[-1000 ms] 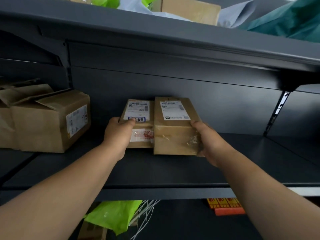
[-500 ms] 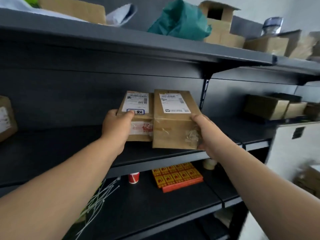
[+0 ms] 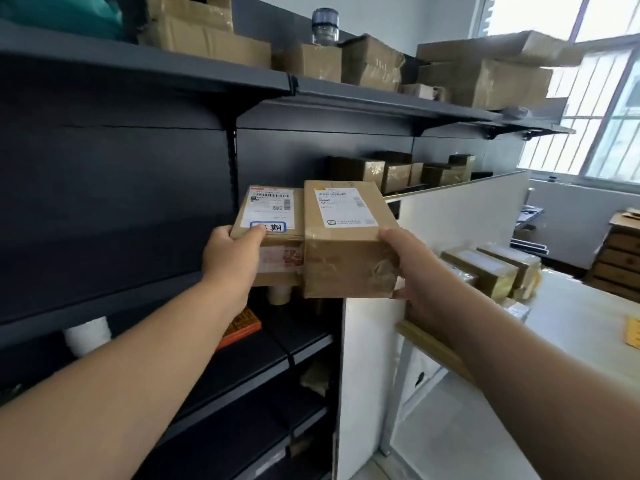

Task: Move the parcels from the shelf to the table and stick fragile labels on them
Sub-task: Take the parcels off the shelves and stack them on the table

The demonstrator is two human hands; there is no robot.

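Two brown cardboard parcels with white shipping labels are pressed side by side in the air in front of the dark shelf (image 3: 145, 299). My left hand (image 3: 232, 258) grips the smaller left parcel (image 3: 273, 237), thumb on its top label. My right hand (image 3: 412, 268) grips the larger right parcel (image 3: 346, 251) at its right side and bottom corner. The white table (image 3: 571, 327) lies to the right, with several taped parcels (image 3: 485, 271) on it.
A white partition panel (image 3: 460, 216) stands between shelf and table. More boxes sit on the top shelf (image 3: 374, 64) and further along the middle shelf (image 3: 394, 171). A tape roll (image 3: 86, 336) and an orange pack (image 3: 242, 327) lie on a lower shelf. A wooden drawer unit (image 3: 620, 258) stands far right.
Both hands have lifted the two parcels off the shelf and carried them to the right. The view has swung right, bringing the table and window into sight.
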